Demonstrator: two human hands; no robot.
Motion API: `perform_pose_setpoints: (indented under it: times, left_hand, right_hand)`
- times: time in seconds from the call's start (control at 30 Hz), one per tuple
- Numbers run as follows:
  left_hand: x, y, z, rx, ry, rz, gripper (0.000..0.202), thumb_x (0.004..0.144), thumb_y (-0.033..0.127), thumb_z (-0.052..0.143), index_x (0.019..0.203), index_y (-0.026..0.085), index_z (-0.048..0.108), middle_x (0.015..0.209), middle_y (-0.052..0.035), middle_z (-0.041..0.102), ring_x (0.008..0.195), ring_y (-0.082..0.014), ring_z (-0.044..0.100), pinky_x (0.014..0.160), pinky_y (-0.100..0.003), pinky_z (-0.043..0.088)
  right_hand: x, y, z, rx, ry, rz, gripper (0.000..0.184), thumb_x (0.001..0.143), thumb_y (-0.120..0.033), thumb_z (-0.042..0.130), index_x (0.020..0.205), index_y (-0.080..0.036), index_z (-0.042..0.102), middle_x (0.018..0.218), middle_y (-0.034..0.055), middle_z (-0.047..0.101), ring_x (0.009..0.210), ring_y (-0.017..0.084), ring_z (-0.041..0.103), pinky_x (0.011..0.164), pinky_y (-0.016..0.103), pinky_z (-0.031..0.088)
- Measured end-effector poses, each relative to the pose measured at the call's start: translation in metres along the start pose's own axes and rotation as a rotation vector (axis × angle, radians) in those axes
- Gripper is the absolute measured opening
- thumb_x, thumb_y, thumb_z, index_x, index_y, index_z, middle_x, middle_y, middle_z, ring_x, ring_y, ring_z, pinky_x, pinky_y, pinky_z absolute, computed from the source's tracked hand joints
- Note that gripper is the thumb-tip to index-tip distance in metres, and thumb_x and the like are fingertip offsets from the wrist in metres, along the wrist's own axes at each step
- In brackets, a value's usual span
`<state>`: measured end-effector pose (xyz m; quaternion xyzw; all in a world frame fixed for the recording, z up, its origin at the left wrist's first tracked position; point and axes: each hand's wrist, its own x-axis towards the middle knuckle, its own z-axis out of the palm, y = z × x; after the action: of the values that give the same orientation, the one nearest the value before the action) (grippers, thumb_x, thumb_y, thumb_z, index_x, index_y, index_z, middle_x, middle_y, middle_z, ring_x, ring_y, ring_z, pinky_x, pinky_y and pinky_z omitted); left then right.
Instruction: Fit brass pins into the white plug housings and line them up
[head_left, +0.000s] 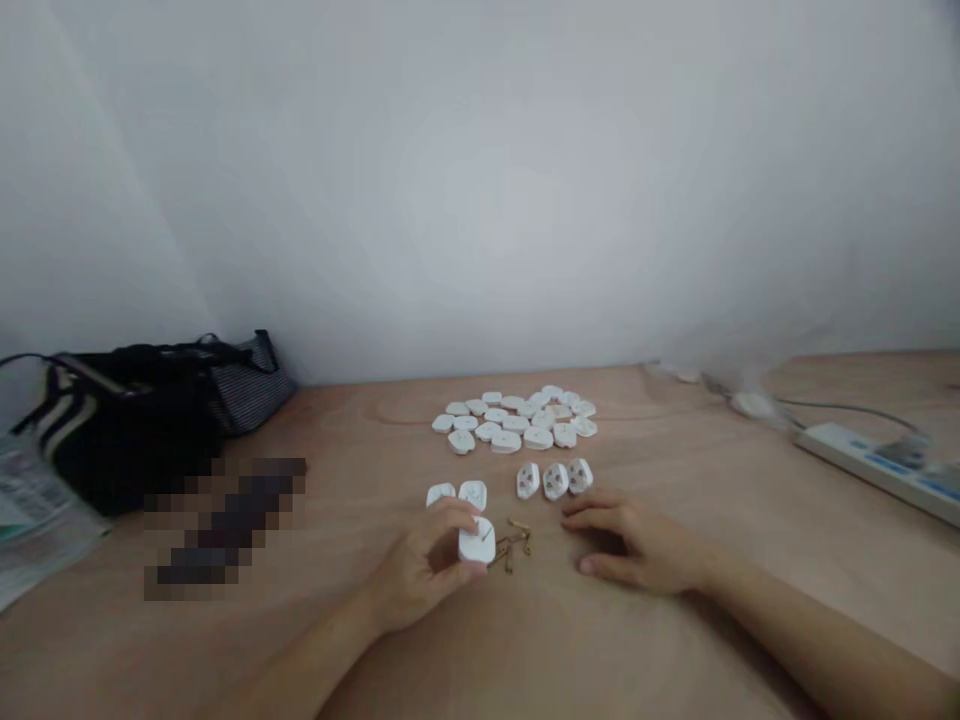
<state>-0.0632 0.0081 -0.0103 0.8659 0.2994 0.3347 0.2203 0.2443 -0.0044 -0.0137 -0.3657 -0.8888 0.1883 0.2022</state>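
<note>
Between thumb and fingers, my left hand grips a white plastic plug cover with rounded corners, held just above the table. Behind it lie two similar white pieces, one of them a plug cover partly beside my fingers. My right hand rests on the table, thumb and fingers apart, nothing in it. Several small brass pins lie loose between the hands. Beyond my right fingertips, three white plug bodies with dark openings stand in a row.
Several white plug parts are spread farther back. On the left sit a black bag, a clear plastic bag and a pixelated dark object. A white power strip with a cable and clear plastic lie right.
</note>
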Motion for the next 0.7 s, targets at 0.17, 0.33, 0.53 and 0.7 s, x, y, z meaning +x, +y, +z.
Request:
perform_pose_setpoints:
  times: [0.17,0.33,0.53,0.7]
  left_hand:
    - [0.0004,0.0041,0.0011,0.029,-0.037,-0.015,0.027,0.081,0.022,0.056,0.108,0.024,0.056,0.11,-0.0073,0.054,0.102,-0.0218,0.053,0.09,-0.033,0.043]
    - [0.0008,0.0054,0.0005,0.051,-0.014,-0.014,0.013,0.081,0.023,0.057,0.093,0.021,0.059,0.105,-0.0074,0.054,0.099,-0.0213,0.053,0.089,-0.033,0.043]
    - [0.0012,0.0039,-0.0007,0.036,0.012,0.032,0.03,0.076,0.022,0.063,0.104,0.022,0.05,0.103,-0.0064,0.057,0.098,-0.0218,0.054,0.087,-0.034,0.043]
    - [-0.0014,0.0012,0.0028,-0.015,0.063,-0.065,0.038,0.069,0.023,0.069,0.102,0.021,0.049,0.098,-0.0055,0.058,0.095,-0.022,0.057,0.086,-0.034,0.045]
  right_hand:
    - [-0.0009,0.0008,0.0015,0.021,0.02,0.012,0.046,0.08,-0.042,0.059,0.12,-0.018,0.057,0.123,0.0131,0.055,0.114,0.028,0.05,0.097,0.045,0.04]
    - [-0.0009,0.0008,0.0016,0.01,0.01,0.009,0.046,0.08,-0.041,0.059,0.12,-0.018,0.057,0.123,0.0133,0.054,0.114,0.028,0.05,0.097,0.044,0.04]
    - [-0.0001,0.0006,0.0011,0.003,0.017,-0.011,0.047,0.08,-0.041,0.059,0.12,-0.017,0.057,0.122,0.0135,0.055,0.113,0.028,0.05,0.097,0.044,0.04]
    - [-0.0002,0.0015,0.0015,0.012,0.011,-0.001,0.047,0.08,-0.041,0.059,0.121,-0.018,0.056,0.122,0.0131,0.055,0.114,0.028,0.049,0.097,0.044,0.04]
